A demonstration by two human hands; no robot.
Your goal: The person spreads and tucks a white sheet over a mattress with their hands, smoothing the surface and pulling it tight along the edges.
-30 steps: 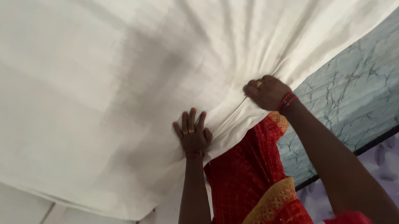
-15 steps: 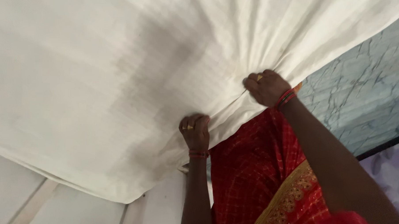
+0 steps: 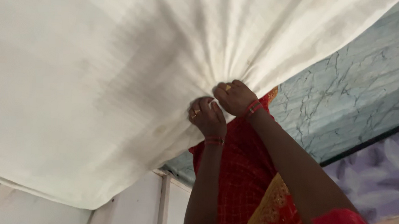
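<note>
A large white cloth fills most of the view, spreading up and to the left from a gathered point near the middle, where its folds fan out in long creases. Right of the cloth's gathered point lies a pale blue-green marbled surface, edged by a dark strip, with a purple leaf-patterned fabric beyond it at the lower right. Below the cloth's lower left edge is a white panelled surface. Directly beneath the gathered point hangs a red garment with gold trim, between the two forearms. The right hand grips the bunched cloth at the gathered point, fingers curled tight into a fist around the folds, a ring showing and red bangles at the wrist. The left hand sits just beside it, lower left, touching it, fingers likewise curled shut on the cloth.
</note>
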